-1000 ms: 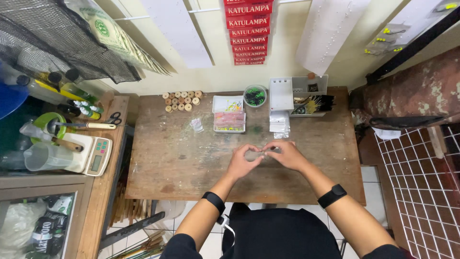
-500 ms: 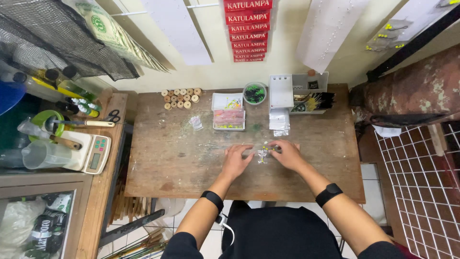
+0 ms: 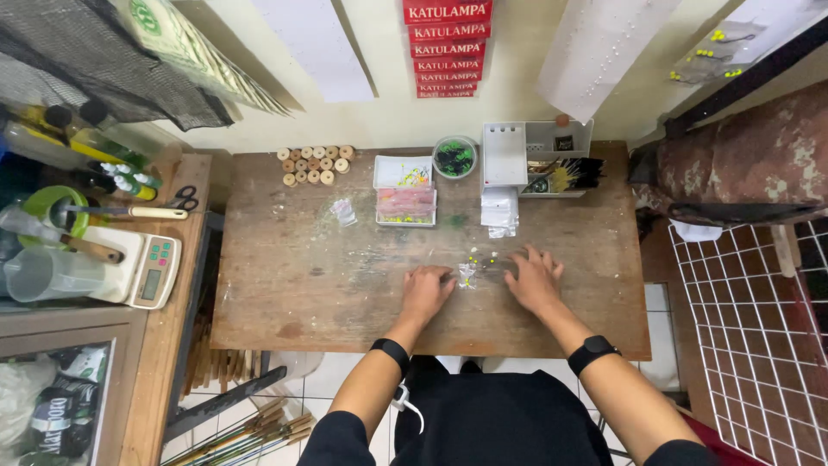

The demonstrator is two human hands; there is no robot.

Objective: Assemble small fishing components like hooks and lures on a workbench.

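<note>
Two hands flat-ish on the wooden desk (image 3: 293, 285), near edge, centre-right. Left hand (image 3: 426, 293) palm down, fingers loosely curled, fingertips at or just beside a small clear plastic bag (image 3: 467, 275); cannot tell if it actually pinches the bag. Right hand (image 3: 535, 280) palm down, fingers spread wide, resting on the desk just right of the bag, holding nothing. Bag lies between the two hands. A few tiny yellow beads (image 3: 474, 256) sit on the desk just far of the bag. Both wrists carry black bands.

Far side of desk, left to right: cluster of round wooden spools (image 3: 316, 162), a white tray (image 3: 405, 192) with pinkish and yellow contents, a round green tub (image 3: 454, 158), a white organiser box (image 3: 535, 155) with dark items in its right part. Small clear packets (image 3: 499, 212) lie just near the organiser; another small packet (image 3: 344, 211) lies left of the tray.

Left of the desk, a side bench holds a digital scale (image 3: 142, 269), a clear measuring jug (image 3: 43, 274), a green cup (image 3: 53, 207), scissors (image 3: 183, 198) and bottles (image 3: 95, 155). Right of the desk: white wire grid (image 3: 759, 319) on the floor. Red signs (image 3: 447, 47) on the far wall.
</note>
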